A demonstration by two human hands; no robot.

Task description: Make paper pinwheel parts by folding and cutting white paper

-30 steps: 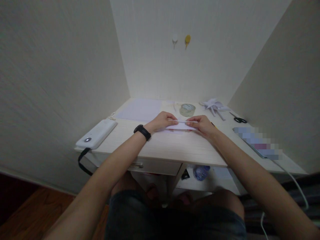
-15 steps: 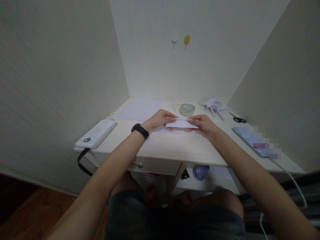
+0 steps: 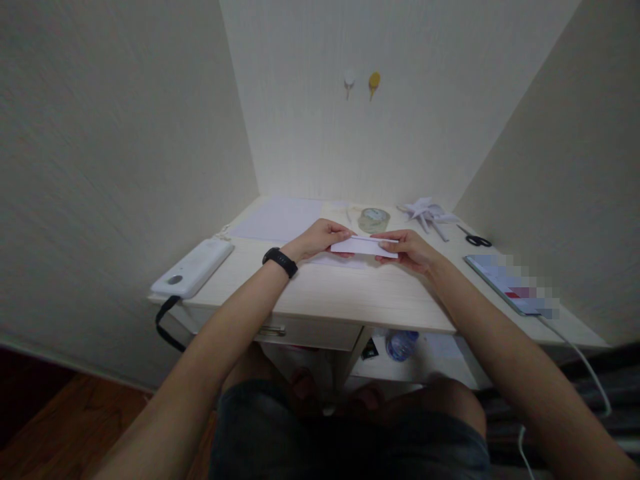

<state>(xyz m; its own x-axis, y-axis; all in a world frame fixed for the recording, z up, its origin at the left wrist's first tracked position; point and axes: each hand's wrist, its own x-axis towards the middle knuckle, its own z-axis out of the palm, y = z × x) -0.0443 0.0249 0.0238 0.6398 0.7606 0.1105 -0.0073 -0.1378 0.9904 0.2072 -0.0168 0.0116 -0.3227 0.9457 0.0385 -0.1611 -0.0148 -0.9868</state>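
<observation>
A narrow folded strip of white paper (image 3: 364, 246) is lifted a little above the pale wooden desk (image 3: 350, 293). My left hand (image 3: 323, 238), with a black band on its wrist, pinches the strip's left end. My right hand (image 3: 406, 247) pinches its right end, fingers closed over the top edge. Behind the hands stands a roll of clear tape (image 3: 375, 219). A flat white sheet (image 3: 280, 219) lies at the back left of the desk.
A white power bank (image 3: 193, 268) with a black strap sits at the desk's left edge. Folded paper shapes (image 3: 427, 212) and black scissors (image 3: 475, 237) lie at the back right. A tablet (image 3: 510, 283) with a white cable rests on the right. Walls close in on three sides.
The paper strip has come up off the desk, now held raised between both hands. Both hands shifted slightly away from me.
</observation>
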